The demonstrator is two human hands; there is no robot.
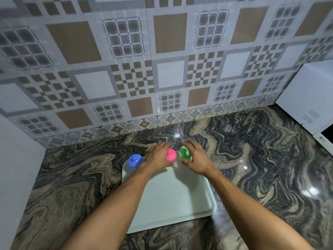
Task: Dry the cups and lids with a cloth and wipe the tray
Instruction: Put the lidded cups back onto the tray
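Note:
A pale green tray (173, 199) lies on the marbled counter. Along its far edge stand cups with coloured lids: blue (134, 160) at the left, pink (171, 155) in the middle, green (184, 152) at the right. A sliver of yellow shows behind my left hand (157, 156), which rests palm down over the spot between the blue and pink lids; what it holds is hidden. My right hand (197, 159) curls around the green-lidded cup, thumb near side, fingers on the far side. No cloth is in view.
The patterned tile wall rises just behind the cups. A white microwave (306, 98) stands at the back right. A white panel (16, 159) borders the counter on the left. Bare marbled counter (261, 159) spreads to the right of the tray.

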